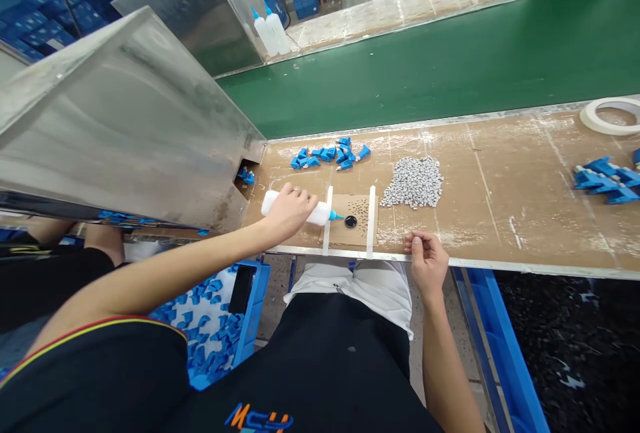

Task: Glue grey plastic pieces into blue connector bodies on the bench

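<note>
My left hand [291, 209] is wrapped around a white squeeze bottle [318, 213] with a blue nozzle. The bottle lies tilted almost flat, its tip at the edge of a small round black piece [351, 221]. That piece sits on a cardboard sheet [345, 238] marked with rows of small dark spots. White tape strips [371, 223] cross the sheet on both sides. At the bench's front edge, to the right of the sheet, my right hand [427, 258] is closed with curled fingers. Whether anything is inside it is hidden.
Small blue parts [327, 153] and a pile of grey pellets [414, 183] lie behind the sheet. A tape roll [611, 117] and more blue pieces [607, 179] are at right. A metal housing [125, 119] stands left, beside a green conveyor belt [450, 53]. Another person's legs [103, 243] show at left.
</note>
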{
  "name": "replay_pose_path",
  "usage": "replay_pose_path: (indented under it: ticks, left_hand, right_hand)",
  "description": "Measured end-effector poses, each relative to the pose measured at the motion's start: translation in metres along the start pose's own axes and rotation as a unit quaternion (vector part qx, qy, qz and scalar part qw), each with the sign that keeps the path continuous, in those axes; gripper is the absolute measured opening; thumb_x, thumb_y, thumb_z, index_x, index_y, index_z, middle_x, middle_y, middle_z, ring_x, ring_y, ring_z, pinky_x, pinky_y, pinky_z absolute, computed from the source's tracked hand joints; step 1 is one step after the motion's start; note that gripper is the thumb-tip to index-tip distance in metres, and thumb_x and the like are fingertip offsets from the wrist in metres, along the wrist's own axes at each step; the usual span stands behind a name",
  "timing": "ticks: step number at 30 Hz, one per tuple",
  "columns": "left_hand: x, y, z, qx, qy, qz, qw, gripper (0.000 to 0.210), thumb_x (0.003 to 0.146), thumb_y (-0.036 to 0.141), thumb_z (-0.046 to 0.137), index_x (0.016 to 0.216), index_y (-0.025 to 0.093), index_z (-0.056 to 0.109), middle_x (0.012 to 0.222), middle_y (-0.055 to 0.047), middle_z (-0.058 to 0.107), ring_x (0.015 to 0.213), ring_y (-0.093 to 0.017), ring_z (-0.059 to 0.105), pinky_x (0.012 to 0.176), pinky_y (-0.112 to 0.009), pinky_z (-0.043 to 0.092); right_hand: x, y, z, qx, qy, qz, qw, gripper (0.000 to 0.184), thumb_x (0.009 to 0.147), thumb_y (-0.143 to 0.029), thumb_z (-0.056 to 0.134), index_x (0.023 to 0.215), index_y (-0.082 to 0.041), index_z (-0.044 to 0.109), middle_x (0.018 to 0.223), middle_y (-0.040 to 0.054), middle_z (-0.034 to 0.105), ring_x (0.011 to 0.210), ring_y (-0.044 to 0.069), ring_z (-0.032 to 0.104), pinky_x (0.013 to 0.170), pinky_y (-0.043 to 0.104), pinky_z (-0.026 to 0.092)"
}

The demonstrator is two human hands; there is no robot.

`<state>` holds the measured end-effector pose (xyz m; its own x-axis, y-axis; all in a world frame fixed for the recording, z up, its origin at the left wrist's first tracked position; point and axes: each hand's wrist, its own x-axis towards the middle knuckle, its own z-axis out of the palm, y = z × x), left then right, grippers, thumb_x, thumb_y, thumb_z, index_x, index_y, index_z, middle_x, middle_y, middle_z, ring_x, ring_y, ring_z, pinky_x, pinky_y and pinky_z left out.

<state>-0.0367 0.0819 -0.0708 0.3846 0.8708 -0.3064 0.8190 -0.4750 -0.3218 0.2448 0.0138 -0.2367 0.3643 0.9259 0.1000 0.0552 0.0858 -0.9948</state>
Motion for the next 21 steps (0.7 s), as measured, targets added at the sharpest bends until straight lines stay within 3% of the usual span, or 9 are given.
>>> replay_pose_path:
  ticks: [4,8,10,12,15,18,21]
  left_hand:
    - [-0.016,-0.012,0.026,-0.114,-0.041,-0.04,0.992,0.03,0.079,0.023,0.079,0.103,0.016,0.062,0.107,-0.02,0.077,0.102,-0.038,0.074,0.086,-0.042,0.045]
    - [-0.025,-0.018,0.044,-0.174,-0.04,-0.065,0.982,0.035,0.084,0.04,0.075,0.108,0.019,0.061,0.105,-0.014,0.079,0.096,-0.034,0.076,0.077,-0.037,0.049]
    - [-0.028,-0.021,0.05,-0.253,-0.024,-0.093,0.963,0.041,0.084,0.045,0.073,0.114,0.019,0.061,0.104,-0.011,0.079,0.091,-0.032,0.076,0.073,-0.035,0.051]
    - [-0.032,-0.025,0.055,-0.383,0.012,-0.129,0.914,0.05,0.081,0.049,0.074,0.119,0.019,0.062,0.104,-0.009,0.079,0.091,-0.031,0.075,0.074,-0.035,0.054]
    - [-0.035,-0.029,0.066,-0.568,0.082,-0.157,0.804,0.064,0.071,0.053,0.079,0.123,0.018,0.064,0.109,-0.009,0.078,0.098,-0.031,0.073,0.083,-0.038,0.057]
    - [-0.035,-0.03,0.077,-0.675,0.126,-0.174,0.706,0.072,0.061,0.052,0.084,0.12,0.016,0.063,0.11,-0.01,0.078,0.101,-0.031,0.073,0.085,-0.039,0.059]
    - [-0.031,-0.028,0.086,-0.723,0.145,-0.204,0.644,0.075,0.054,0.054,0.087,0.114,0.016,0.062,0.105,-0.012,0.078,0.1,-0.032,0.073,0.085,-0.041,0.06]
  right_hand:
    - [0.002,0.0,0.0,-0.019,-0.016,0.001,1.0,0.039,0.093,-0.059,0.065,0.094,-0.02,0.069,0.079,0.0063,0.075,0.063,0.02,0.07,0.058,0.035,0.063]
    - [0.002,-0.002,0.003,-0.041,0.002,-0.01,0.999,0.042,0.093,-0.062,0.063,0.094,-0.02,0.069,0.076,0.006,0.074,0.062,0.02,0.071,0.055,0.034,0.062]
    - [0.002,-0.003,0.005,-0.054,0.013,-0.014,0.998,0.044,0.093,-0.063,0.063,0.093,-0.02,0.069,0.075,0.0057,0.074,0.061,0.02,0.071,0.055,0.034,0.062]
    - [0.002,-0.003,0.007,-0.065,0.021,-0.014,0.998,0.045,0.093,-0.064,0.062,0.092,-0.02,0.07,0.074,0.0056,0.074,0.061,0.02,0.071,0.054,0.033,0.062]
    - [0.002,-0.004,0.009,-0.075,0.029,-0.012,0.997,0.045,0.092,-0.065,0.063,0.092,-0.02,0.07,0.075,0.006,0.074,0.062,0.021,0.071,0.055,0.034,0.062]
    - [0.002,-0.004,0.011,-0.082,0.039,-0.012,0.996,0.045,0.092,-0.065,0.064,0.092,-0.02,0.07,0.075,0.006,0.074,0.062,0.021,0.071,0.055,0.034,0.061]
    - [0.003,-0.004,0.013,-0.082,0.045,-0.014,0.996,0.046,0.091,-0.066,0.064,0.092,-0.02,0.07,0.073,0.0054,0.074,0.06,0.02,0.07,0.054,0.033,0.061]
